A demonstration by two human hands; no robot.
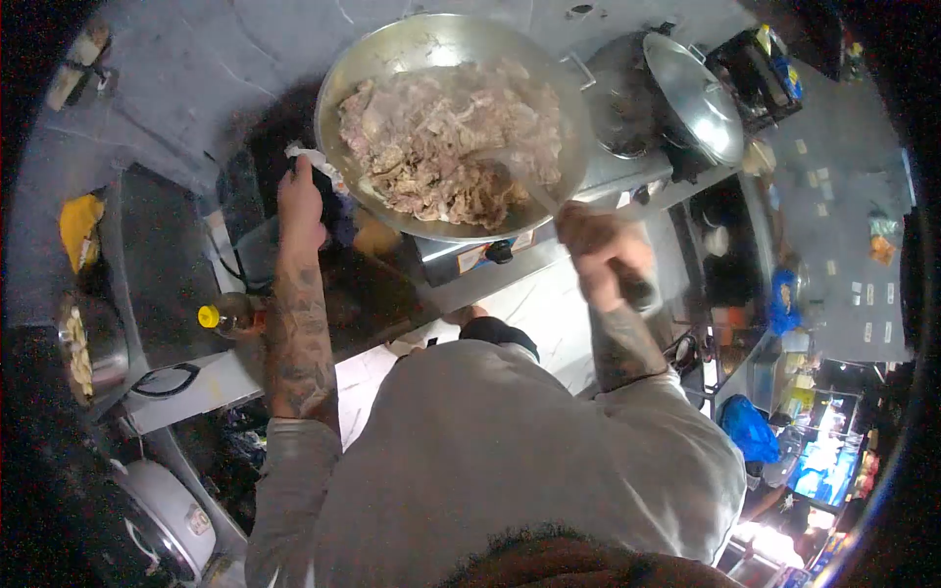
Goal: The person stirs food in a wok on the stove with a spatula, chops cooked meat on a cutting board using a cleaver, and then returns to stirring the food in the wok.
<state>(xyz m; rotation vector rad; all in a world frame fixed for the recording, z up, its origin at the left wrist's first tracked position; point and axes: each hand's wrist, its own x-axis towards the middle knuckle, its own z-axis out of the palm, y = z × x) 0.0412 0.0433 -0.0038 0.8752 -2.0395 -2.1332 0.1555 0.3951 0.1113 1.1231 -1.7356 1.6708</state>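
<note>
Gripping long-handled utensil [535,192]: right grip [606,245] closed round the handle, just outside wok [421,49] on its near-right side; handle end sticks out past the fist. Utensil slants over wok rim, its far end down in the chopped meat [431,127]. Meat fills the wok's middle, ahead and left of right grip, apart from it. Left grip [301,208] at wok's left edge, fingers on white cloth [321,169]; can't tell how tightly closed. Yellow-capped bottle [235,316] near-left of wok, beside left forearm. Metal lid [696,98] right of wok, tilted. Black knob [500,252] just below wok's near edge.
</note>
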